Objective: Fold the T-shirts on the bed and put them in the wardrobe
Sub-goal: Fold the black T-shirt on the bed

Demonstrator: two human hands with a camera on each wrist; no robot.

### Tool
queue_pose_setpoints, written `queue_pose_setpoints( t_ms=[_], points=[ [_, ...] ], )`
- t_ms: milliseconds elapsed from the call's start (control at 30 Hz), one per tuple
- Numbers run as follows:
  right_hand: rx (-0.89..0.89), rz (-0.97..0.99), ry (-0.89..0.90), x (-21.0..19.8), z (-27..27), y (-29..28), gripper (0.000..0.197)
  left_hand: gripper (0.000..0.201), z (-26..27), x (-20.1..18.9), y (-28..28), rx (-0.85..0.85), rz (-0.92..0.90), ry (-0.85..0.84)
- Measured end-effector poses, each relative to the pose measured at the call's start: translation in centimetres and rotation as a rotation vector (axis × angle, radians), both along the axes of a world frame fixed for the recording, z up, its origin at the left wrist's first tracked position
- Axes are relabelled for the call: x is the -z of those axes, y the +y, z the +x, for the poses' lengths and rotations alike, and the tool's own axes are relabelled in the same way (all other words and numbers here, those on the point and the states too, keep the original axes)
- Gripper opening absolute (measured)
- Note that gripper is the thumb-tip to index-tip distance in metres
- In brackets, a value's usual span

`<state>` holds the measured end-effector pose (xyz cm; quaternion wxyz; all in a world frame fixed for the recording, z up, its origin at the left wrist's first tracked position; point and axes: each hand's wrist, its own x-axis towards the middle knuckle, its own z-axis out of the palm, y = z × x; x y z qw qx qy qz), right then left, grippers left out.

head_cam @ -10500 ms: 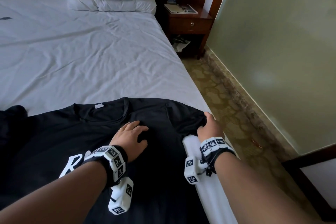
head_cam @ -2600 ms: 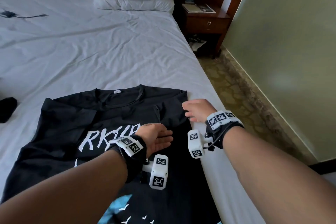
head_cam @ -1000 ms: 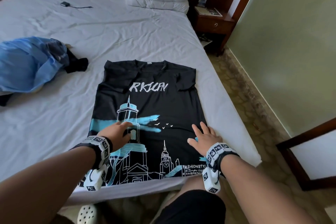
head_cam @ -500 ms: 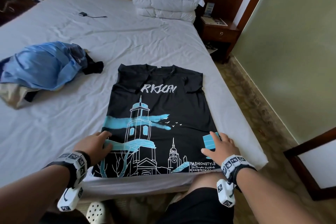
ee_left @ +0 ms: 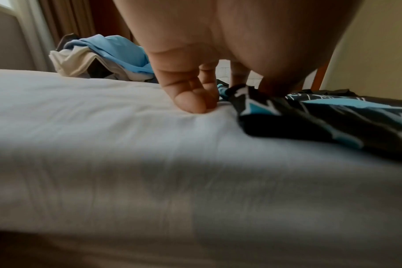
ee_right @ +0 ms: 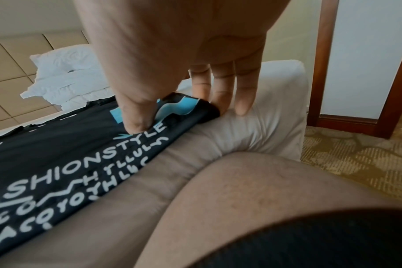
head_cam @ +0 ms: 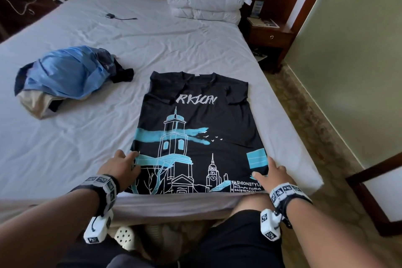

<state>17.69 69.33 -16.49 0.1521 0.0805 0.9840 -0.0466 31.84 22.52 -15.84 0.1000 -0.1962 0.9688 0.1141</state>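
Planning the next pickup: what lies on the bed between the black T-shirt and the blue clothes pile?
In the head view, only bare white sheet separates the black T-shirt from the blue clothes pile.

left hand (head_cam: 121, 167) pinching, right hand (head_cam: 274, 173) pinching

Hotel bedroom; bed (head_cam: 108, 115); stacked pillows (head_cam: 204, 0); nightstand (head_cam: 269, 37)

The black T-shirt (head_cam: 196, 135) bears white lettering "RKICAN" across the chest. Near its lower hem, white print reads "FASHIONSTYLE". The lines beneath are not legible.
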Motion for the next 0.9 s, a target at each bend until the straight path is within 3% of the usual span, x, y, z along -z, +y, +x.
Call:
queue_pose_setpoints(
  t_ms=[233, 400, 600, 767, 900],
  points=[
    [0.029, -0.064, -0.018, 0.0, 1.2, -0.4, 0.085, 0.059, 1.2, -1.0, 1.6, 0.014, 0.045, -0.078],
    [0.133, -0.252, 0.052, 0.1, 1.6, 0.4, 0.062, 0.057, 2.9, -0.8, 1.5, 0.015, 0.114, -0.042],
    [0.197, -0.451, 0.099, -1.2, 2.3, 0.7, 0.053, 0.056, 4.0, -0.5, 0.5, -0.002, 0.229, 0.012],
    [0.181, -0.471, 0.159, -1.9, 2.6, 0.5, 0.039, 0.053, 4.5, -0.5, 0.6, 0.0, 0.239, 0.075],
    [0.191, -0.576, 0.059, -0.9, 2.2, 0.8, 0.058, 0.05, 4.5, -0.5, 0.8, 0.0, 0.285, 0.165]
  ],
)
